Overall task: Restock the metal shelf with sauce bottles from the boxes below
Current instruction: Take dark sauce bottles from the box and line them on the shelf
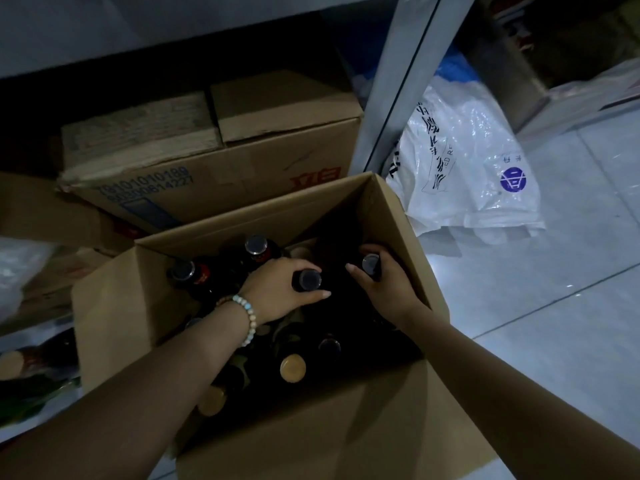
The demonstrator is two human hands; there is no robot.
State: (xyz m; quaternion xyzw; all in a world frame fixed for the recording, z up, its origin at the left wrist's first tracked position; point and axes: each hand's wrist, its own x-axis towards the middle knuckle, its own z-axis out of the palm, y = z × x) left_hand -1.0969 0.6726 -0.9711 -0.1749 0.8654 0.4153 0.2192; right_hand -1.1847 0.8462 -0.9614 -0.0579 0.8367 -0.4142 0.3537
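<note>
An open cardboard box (114, 306) stands on the floor below the metal shelf (104, 32) and holds several dark sauce bottles. My left hand (280, 289), with a bead bracelet on the wrist, grips the neck of one dark-capped bottle (307, 280) in the middle of the box. My right hand (384, 289) grips the neck of another dark-capped bottle (371, 263) by the box's right wall. Other bottles stand at the back left (256, 244) and a gold-capped one (293, 368) at the front. The bottle bodies are lost in shadow.
A closed, worn cardboard box (214, 161) sits under the shelf behind the open one. The shelf's grey upright post (394, 84) rises just right of it. A white plastic bag (464, 161) lies on the tiled floor (571, 271) to the right. More bottles (20, 362) lie at the far left.
</note>
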